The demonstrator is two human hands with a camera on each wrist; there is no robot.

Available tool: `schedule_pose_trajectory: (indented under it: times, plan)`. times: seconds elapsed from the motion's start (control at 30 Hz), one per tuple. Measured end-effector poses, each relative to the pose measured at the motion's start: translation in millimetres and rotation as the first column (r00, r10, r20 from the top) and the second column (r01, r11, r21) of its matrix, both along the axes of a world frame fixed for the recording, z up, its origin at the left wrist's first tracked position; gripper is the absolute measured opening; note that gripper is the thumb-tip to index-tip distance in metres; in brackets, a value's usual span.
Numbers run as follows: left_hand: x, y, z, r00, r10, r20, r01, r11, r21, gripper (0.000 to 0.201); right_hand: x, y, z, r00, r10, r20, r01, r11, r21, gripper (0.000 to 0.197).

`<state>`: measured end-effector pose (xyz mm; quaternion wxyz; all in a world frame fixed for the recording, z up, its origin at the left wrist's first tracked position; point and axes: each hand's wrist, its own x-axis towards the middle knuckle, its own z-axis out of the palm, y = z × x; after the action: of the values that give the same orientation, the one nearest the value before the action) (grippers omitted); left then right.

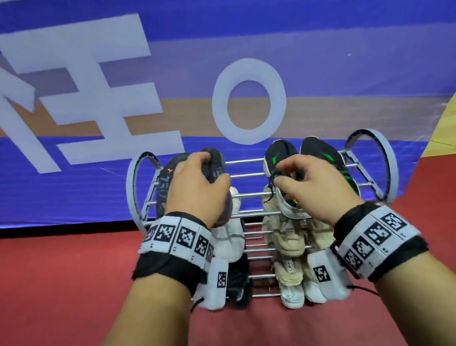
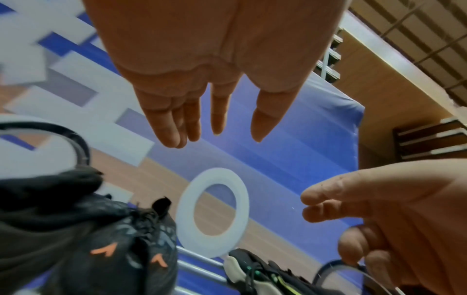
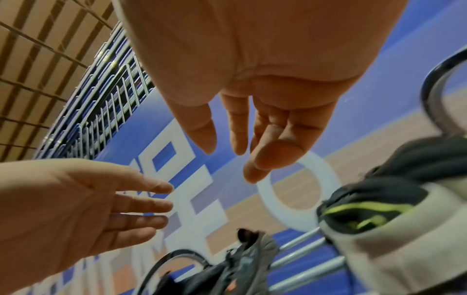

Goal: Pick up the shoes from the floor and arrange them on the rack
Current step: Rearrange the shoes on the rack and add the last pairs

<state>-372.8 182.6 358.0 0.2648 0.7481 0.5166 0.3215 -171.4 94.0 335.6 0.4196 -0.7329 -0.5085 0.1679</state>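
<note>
Shoes all parked on the rack [image 1: 248, 160]: grey pair [image 1: 163, 188] top left, black-and-green pair [image 1: 321, 150] top right, beige pair [image 1: 285, 240] lower down. Spotted left hand [image 1: 194, 188] just over the grey ones and right hand [image 1: 313, 183] over the green-trimmed ones, fingers loose and straight in the wrist views, gripping nothing. Could go sideways from here though: one careless brush or a finger snagged in a lace, and off those thin bars with a shoe. Made out "CAPI" on a beige shoe, rest unreadable. Couldn't read the big white lettering on the blue banner [image 1: 317, 20], cropped.
</note>
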Motion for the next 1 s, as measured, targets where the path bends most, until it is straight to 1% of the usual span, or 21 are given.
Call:
schedule_pose_trajectory:
  times: [0.07,0.13,0.2,0.27,0.3,0.37,0.47,0.53,0.6,0.63,0.7,0.8,0.83,0.87,0.93,1.0]
  plan:
    - [-25,4,-2,0.994,0.079,0.075,-0.076,0.996,-0.043,0.038,-26,14,-1,0.988,0.071,-0.140,-0.074,0.997,-0.017,0.011]
    - [-43,8,-12,0.985,0.138,0.103,-0.129,0.988,-0.090,0.033,-48,25,-7,0.966,0.096,-0.242,-0.112,0.992,-0.051,0.009]
    - [-60,13,-25,0.972,0.207,0.115,-0.194,0.974,-0.119,0.038,-66,33,-21,0.929,0.080,-0.361,-0.135,0.982,-0.131,0.019]
    - [-73,18,-37,0.953,0.275,0.129,-0.257,0.956,-0.139,0.043,-81,40,-39,0.862,0.039,-0.506,-0.169,0.962,-0.214,0.021]
    - [-77,20,-42,0.945,0.302,0.128,-0.282,0.947,-0.153,0.045,-87,43,-45,0.832,0.020,-0.555,-0.175,0.958,-0.228,0.021]
    - [-82,24,-52,0.937,0.337,0.097,-0.315,0.930,-0.190,0.054,-97,50,-52,0.815,-0.016,-0.580,-0.140,0.964,-0.224,0.024]
    - [-86,32,-66,0.944,0.326,0.058,-0.304,0.923,-0.237,0.070,-103,61,-47,0.842,-0.079,-0.533,-0.036,0.979,-0.202,0.028]
    - [-87,39,-74,0.953,0.299,0.049,-0.276,0.923,-0.267,0.078,-103,67,-44,0.877,-0.133,-0.462,0.019,0.970,-0.244,0.033]
    - [-87,43,-80,0.963,0.264,0.050,-0.240,0.931,-0.276,0.085,-105,70,-50,0.880,-0.176,-0.441,0.030,0.948,-0.318,0.040]
    - [-86,45,-84,0.969,0.242,0.055,-0.219,0.937,-0.270,0.087,-107,70,-54,0.862,-0.190,-0.471,0.020,0.940,-0.342,0.041]
    - [-84,46,-92,0.975,0.211,0.071,-0.186,0.947,-0.261,0.080,-111,72,-67,0.787,-0.194,-0.586,-0.012,0.944,-0.329,0.038]
    - [-80,49,-101,0.978,0.199,0.054,-0.181,0.954,-0.238,0.064,-114,72,-79,0.616,-0.199,-0.762,0.012,0.970,-0.243,0.027]
    - [-79,51,-105,0.978,0.203,0.041,-0.188,0.955,-0.229,0.061,-113,72,-81,0.563,-0.200,-0.802,0.030,0.975,-0.222,0.026]
    - [-78,53,-109,0.978,0.209,0.025,-0.198,0.955,-0.221,0.060,-112,72,-84,0.520,-0.197,-0.831,0.041,0.978,-0.206,0.029]
    - [-78,57,-112,0.975,0.221,0.004,-0.215,0.954,-0.209,0.066,-110,74,-91,0.472,-0.182,-0.863,0.057,0.983,-0.177,0.035]
    - [-78,57,-114,0.974,0.228,-0.005,-0.225,0.954,-0.200,0.074,-108,76,-96,0.450,-0.177,-0.875,0.087,0.984,-0.154,0.038]
